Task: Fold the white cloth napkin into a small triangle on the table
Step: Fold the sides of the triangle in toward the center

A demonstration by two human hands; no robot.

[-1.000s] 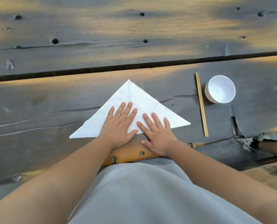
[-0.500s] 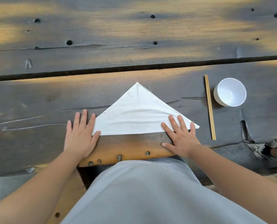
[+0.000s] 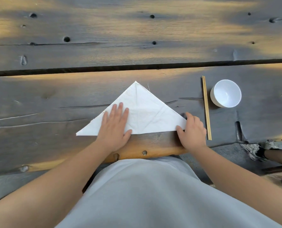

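1. The left hand [image 3: 114, 127] is laid flat, fingers spread, on the left half of the white triangular cloth napkin [image 3: 143, 114].
2. The napkin's right corner is pinched by the right hand [image 3: 192, 130], thumb beneath, fingers curled over.
3. The napkin's long edge is aligned near the front edge of the dark weathered plank table [image 3: 38, 112]; bare wood is seen left and beyond the apex.
4. A pair of wooden chopsticks [image 3: 206, 109] and a white round bowl [image 3: 225, 93] are placed right of the right hand.
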